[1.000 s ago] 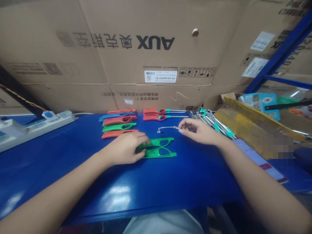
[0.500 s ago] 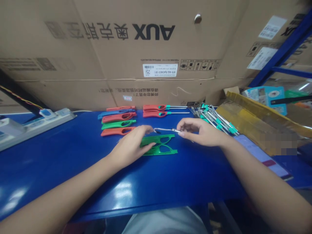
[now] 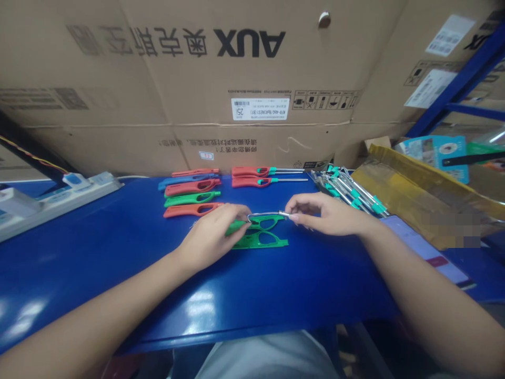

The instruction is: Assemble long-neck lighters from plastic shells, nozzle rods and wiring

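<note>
Two green plastic lighter-handle shells [image 3: 261, 238] lie side by side on the blue table [image 3: 276, 295]. My left hand [image 3: 211, 237] is closed, its fingertips pinching the left end of a thin metal tube [image 3: 265, 215] just above the upper shell. My right hand [image 3: 325, 212] pinches the tube's right end. The tube lies roughly level between both hands, along the top edge of the upper green shell.
Behind lie red, blue and green handle shells [image 3: 192, 195], two assembled red lighters [image 3: 256, 177] and a pile of metal tubes with teal collars [image 3: 349, 192]. A power strip [image 3: 59, 197] sits at left, cardboard boxes [image 3: 236, 79] behind, a yellow-taped carton [image 3: 418, 195] at right.
My left hand came off the green shells and took the tube's hooked left end. My right hand carried the tube down and left onto the upper shell.
</note>
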The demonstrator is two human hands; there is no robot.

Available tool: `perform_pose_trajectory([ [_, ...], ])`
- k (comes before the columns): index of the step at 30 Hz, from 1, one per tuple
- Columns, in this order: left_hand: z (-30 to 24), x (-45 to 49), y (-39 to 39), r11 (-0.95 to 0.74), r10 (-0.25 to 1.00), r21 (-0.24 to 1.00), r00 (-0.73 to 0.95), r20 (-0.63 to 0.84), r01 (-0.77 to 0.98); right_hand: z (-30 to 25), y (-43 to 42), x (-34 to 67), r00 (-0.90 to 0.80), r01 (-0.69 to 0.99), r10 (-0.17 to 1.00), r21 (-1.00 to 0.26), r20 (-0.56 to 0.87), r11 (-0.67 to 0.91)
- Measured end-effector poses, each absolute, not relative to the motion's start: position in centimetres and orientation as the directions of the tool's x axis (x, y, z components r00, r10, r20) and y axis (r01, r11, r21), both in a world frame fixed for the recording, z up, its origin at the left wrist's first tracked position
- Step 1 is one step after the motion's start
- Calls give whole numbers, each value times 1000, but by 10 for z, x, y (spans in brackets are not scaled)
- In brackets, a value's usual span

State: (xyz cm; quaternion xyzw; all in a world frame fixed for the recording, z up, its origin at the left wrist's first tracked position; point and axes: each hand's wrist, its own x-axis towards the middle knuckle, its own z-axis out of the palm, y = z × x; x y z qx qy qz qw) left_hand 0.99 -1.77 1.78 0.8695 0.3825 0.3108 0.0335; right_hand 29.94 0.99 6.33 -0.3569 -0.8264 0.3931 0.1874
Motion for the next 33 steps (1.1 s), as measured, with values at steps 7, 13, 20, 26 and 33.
perform_pose_trajectory([
  [7,19,10,-19,-718,681,280,562,468,637,64,10,300,-672,447,740,-788,16,423],
  [13,10,12,-16,-687,723,384,525,450,617,65,11,300,-674,451,738,-771,35,449],
  [20,10,14,-16,-689,723,409,532,441,598,62,12,301,-686,452,720,-716,102,532],
  [26,14,11,-16,-740,656,311,535,533,597,61,15,304,-677,485,730,-691,92,536],
  [33,22,10,-18,-808,520,176,538,664,563,59,20,311,-644,499,760,-701,93,509],
])
